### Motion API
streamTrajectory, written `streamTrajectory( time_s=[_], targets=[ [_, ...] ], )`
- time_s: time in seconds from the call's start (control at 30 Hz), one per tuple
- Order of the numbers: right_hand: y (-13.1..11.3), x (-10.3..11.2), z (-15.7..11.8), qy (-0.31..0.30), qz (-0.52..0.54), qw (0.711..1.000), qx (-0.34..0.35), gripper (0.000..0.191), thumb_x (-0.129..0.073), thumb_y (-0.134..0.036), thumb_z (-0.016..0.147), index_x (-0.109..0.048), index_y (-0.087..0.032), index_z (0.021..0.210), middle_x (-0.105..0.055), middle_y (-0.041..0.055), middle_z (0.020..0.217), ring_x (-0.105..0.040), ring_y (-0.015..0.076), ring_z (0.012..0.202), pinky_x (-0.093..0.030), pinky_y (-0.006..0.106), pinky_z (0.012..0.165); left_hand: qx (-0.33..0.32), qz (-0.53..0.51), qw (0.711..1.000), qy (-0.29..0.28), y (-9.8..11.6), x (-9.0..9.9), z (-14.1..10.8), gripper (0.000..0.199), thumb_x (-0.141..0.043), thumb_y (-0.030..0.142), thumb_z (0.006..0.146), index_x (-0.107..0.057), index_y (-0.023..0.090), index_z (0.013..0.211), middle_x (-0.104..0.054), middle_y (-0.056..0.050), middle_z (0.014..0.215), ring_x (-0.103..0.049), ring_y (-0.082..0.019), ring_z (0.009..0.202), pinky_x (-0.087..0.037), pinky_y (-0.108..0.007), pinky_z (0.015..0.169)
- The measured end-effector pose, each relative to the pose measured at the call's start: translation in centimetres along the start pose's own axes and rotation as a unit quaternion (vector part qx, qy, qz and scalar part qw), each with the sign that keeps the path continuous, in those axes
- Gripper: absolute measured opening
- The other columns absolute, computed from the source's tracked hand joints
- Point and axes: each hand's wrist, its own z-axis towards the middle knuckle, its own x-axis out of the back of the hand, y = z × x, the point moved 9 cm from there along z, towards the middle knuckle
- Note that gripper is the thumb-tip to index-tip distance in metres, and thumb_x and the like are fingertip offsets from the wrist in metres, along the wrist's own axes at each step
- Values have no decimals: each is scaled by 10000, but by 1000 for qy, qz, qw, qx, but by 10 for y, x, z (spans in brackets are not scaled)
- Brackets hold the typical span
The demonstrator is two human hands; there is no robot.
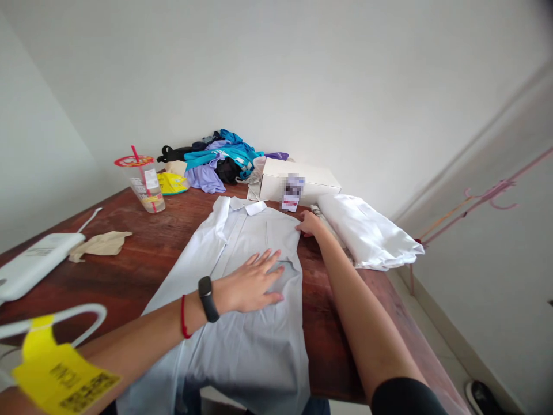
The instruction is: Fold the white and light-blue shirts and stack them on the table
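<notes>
A light grey collared shirt [246,242] lies lengthwise on the wooden table, collar at the far end and its hem hanging over the near edge. One side is folded in over the front. My left hand [254,282] rests flat on the shirt's middle with the fingers spread, near a crease. At the shirt's far right edge, below the shoulder, my right hand [309,223] is closed, thumb and fingers pinching the cloth. Its fingertips are small and partly hidden.
A folded white cloth pile [367,230] lies at right, beside a white box [298,176]. Behind are heaped clothes [224,155]. At left stand a lidded drink cup [147,187] and a white device [38,262]. A yellow tag [60,369] hangs close to the camera.
</notes>
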Motion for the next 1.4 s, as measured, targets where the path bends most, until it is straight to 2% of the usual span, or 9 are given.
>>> streamTrajectory(
  time_s=[0.1, 0.27, 0.47, 0.63, 0.77, 1.0, 1.13, 1.23, 1.4],
  targets=[
    [2, 0, 3, 12, 2, 1000, 8, 689, -754, -111, 774, -526, -181, 1421, -677, 152, 1246, -717, 202, 812, -571, 245, 550, -35, 44, 996, 65, 16, -7, 28, 531, -535, 502, 1016, -532, 204, 1455, -158, -128, 1723, -124, -371, 1584, -188, -566, 1241],
    [1, 1, 7, 36, -15, 999, 16, 620, -719, -101, 810, -557, -175, 1403, -701, 130, 1165, -716, 208, 820, -583, 270, 630, -75, 39, 994, 73, 28, -17, 44, 588, -492, 526, 1028, -499, 142, 1474, -280, -147, 1689, -220, -388, 1557, -247, -571, 1225],
    [0, 0, 9, 46, -46, 998, 25, 585, -708, -97, 809, -584, -172, 1375, -696, 122, 1228, -700, 243, 1046, -570, 267, 802, -77, -7, 995, 68, 53, -27, 20, 818, -434, 659, 1003, -291, 138, 1617, -222, -178, 1701, -145, -395, 1573, -172, -572, 1254],
    [-1, 0, 5, 42, -66, 997, 24, 549, -686, -121, 828, -582, -196, 1361, -690, 106, 1275, -669, 249, 1140, -564, 284, 863, -34, -45, 997, 54, 78, -37, -10, 720, -413, 632, 1024, -370, 199, 1597, -177, -198, 1705, -142, -395, 1574, -218, -592, 1241],
    [-7, 4, -10, 21, -81, 996, 13, 551, -689, -238, 866, -533, -171, 1390, -710, 144, 1215, -722, 255, 978, -580, 316, 792, -48, -53, 996, 60, 103, -38, -39, 659, -454, 620, 1017, -425, 255, 1566, -147, -150, 1719, -141, -379, 1577, -252, -578, 1242],
    [-22, 4, -54, -24, -108, 994, 19, 642, -709, -423, 869, -476, -146, 1398, -644, 230, 1319, -740, 271, 916, -583, 364, 764, -127, 21, 986, 106, 132, -33, -64, 271, -449, 320, 1078, -687, 241, 1180, -517, -81, 1553, -439, -307, 1468, -387, -477, 1161],
    [-10, 0, -91, -74, -92, 993, 29, 508, -714, -483, 874, -559, -153, 1227, -753, 167, 986, -717, 222, 616, -572, 325, 566, -176, 33, 975, 129, 143, -22, -65, 244, -452, 213, 1059, -696, 223, 1044, -580, -63, 1479, -500, -246, 1406, -413, -409, 1130],
    [8, -7, -117, -114, -29, 993, 19, 402, -725, -464, 885, -558, -179, 1115, -715, 67, 703, -680, 208, 515, -548, 295, 484, -152, -5, 981, 124, 141, -14, -67, 169, -524, 183, 1008, -684, 209, 1055, -552, -70, 1506, -519, -245, 1372, -432, -386, 1117],
    [20, -18, -134, -120, 118, 986, 21, 450, -756, -362, 866, -499, -202, 1199, -656, -15, 722, -646, 156, 522, -527, 240, 450, -74, -92, 987, 107, 136, -9, -77, 208, -497, 110, 950, -668, 200, 1027, -591, -92, 1418, -620, -266, 1188, -505, -417, 1024]
  ],
)
